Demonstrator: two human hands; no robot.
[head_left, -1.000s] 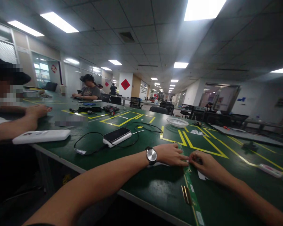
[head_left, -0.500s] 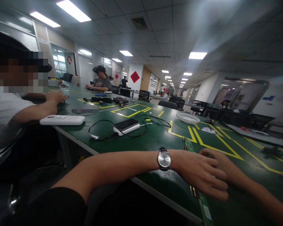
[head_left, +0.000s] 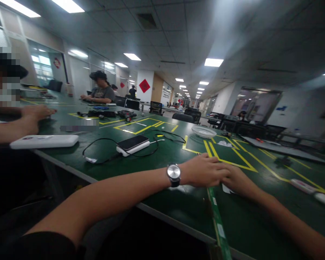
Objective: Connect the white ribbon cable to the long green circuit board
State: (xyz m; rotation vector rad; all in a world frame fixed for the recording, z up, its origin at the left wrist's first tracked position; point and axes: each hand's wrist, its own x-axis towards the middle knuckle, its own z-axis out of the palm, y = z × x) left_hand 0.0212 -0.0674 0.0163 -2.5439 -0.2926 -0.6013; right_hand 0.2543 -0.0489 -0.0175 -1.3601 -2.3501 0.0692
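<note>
Circuit board (head_left: pixel 216 215) pokes past the counter (head_left: pixel 165 155) edge, one bump might tip it; can't tell left hand (head_left: pixel 203 171) or right hand (head_left: pixel 237 179) grip.

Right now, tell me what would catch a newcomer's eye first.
A silver watch, just behind the left hand, likely draws the eye first. That hand and the right hand sit close together at a green strip. Far back, a red diamond hangs on a white pillar.
</note>
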